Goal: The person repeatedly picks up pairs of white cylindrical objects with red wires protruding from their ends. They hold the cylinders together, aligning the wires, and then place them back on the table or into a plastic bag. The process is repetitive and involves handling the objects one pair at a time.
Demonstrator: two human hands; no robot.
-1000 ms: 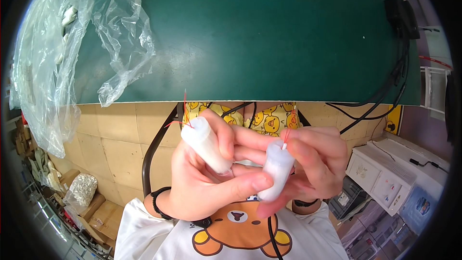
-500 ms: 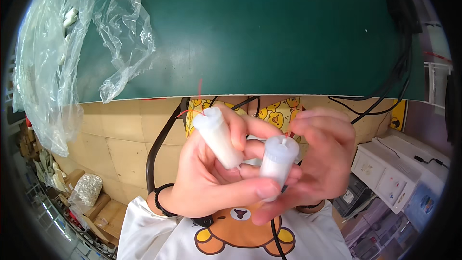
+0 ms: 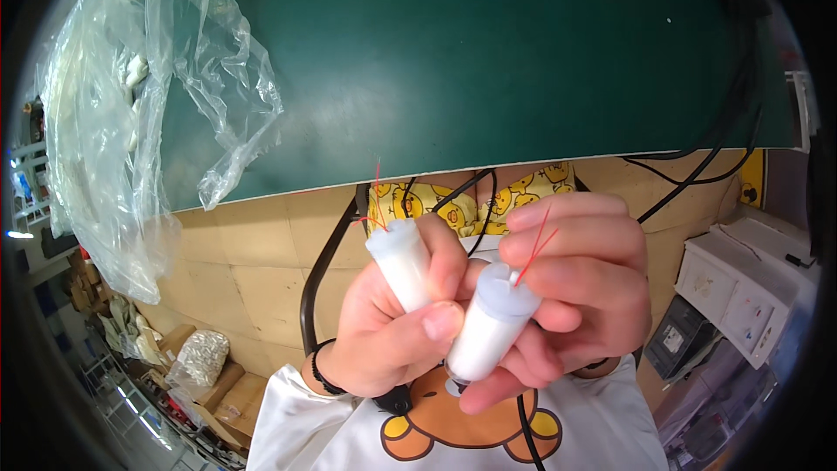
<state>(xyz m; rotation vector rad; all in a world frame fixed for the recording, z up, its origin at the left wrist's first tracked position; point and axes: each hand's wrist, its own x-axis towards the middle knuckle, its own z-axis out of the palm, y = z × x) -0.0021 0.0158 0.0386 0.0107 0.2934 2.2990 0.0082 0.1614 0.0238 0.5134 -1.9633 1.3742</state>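
Apparently mid-handling, my left hand (image 3: pixel 388 331) clasps one white, red-stranded plastic cylinder (image 3: pixel 402 269), my right hand (image 3: pixel 588 292) its twin (image 3: pixel 492 329); moving either calls for steadiness.

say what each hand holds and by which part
Left hand: white cylinder, by its body; right hand: second white cylinder, near its lower end.

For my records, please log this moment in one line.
left hand: grips white cylinder; right hand: touches second white cylinder; red strands: at both tops; clear plastic: on table
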